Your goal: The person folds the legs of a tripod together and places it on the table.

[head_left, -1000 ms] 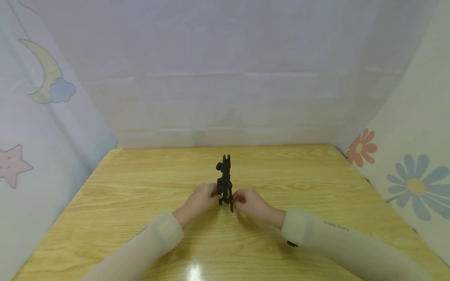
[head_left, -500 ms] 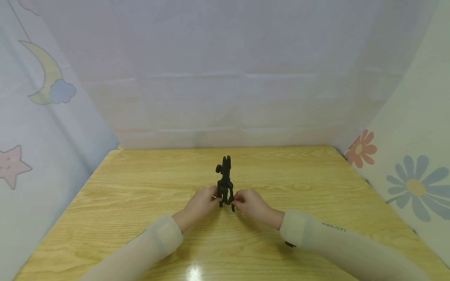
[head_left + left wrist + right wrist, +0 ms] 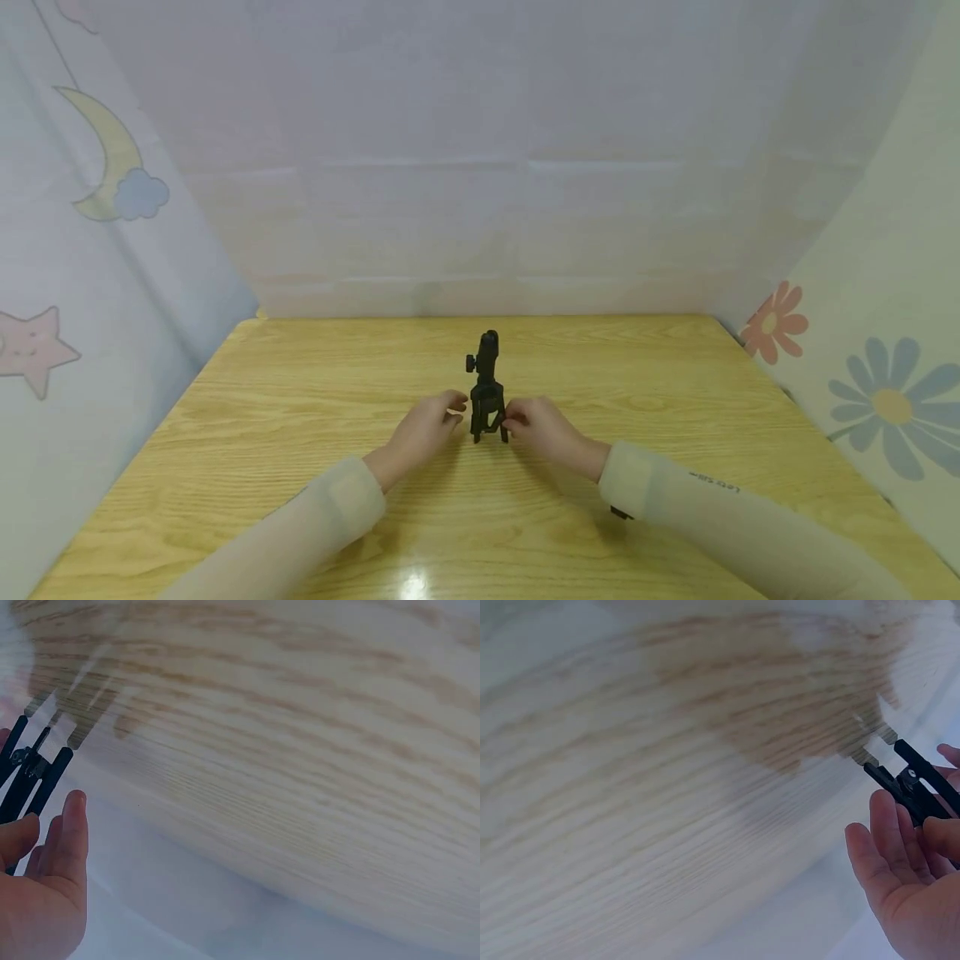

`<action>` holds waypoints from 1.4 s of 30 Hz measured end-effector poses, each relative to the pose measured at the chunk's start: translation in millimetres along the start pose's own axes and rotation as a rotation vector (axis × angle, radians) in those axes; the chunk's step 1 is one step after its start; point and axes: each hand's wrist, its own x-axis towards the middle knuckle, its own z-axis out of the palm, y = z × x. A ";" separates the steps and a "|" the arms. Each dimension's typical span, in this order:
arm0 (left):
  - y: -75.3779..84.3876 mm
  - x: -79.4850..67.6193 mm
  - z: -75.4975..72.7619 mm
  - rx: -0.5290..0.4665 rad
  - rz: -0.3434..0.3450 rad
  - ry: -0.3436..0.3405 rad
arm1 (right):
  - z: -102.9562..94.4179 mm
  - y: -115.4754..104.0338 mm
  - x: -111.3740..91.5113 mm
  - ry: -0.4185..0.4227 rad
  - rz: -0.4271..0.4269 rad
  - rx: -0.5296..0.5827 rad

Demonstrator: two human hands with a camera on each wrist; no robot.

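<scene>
A small black tripod (image 3: 488,392) stands upright on the wooden table, its short legs spread and a round knob on the left of its column. My left hand (image 3: 424,433) is just left of the tripod with its fingers loosely extended; in the left wrist view a gap shows between the fingers (image 3: 73,825) and the tripod legs (image 3: 51,780). On the other side my right hand (image 3: 547,433) pinches the tripod's right leg between thumb and fingers. The right wrist view has the tripod (image 3: 915,787) partly hidden behind the right thumb.
The wooden table (image 3: 300,375) reaches back to a pale fabric wall (image 3: 480,208). Fabric side walls carry a moon and star at left and flowers (image 3: 892,406) at right. A light reflection lies near the front edge.
The tripod has turned and its legs now stand more evenly spread. My left hand has let go and moved slightly left of it. The right hand stays at the right leg.
</scene>
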 end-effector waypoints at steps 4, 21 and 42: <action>0.3 3.7 1.2 -0.046 -0.032 0.005 | -0.8 3.9 1.3 0.009 -0.005 -0.018; -2.3 17.9 5.6 -0.147 -0.017 -0.026 | -3.6 6.9 6.8 0.005 0.043 -0.004; -5.9 24.1 10.2 -0.236 0.039 -0.061 | -3.4 10.1 11.6 0.011 0.076 -0.004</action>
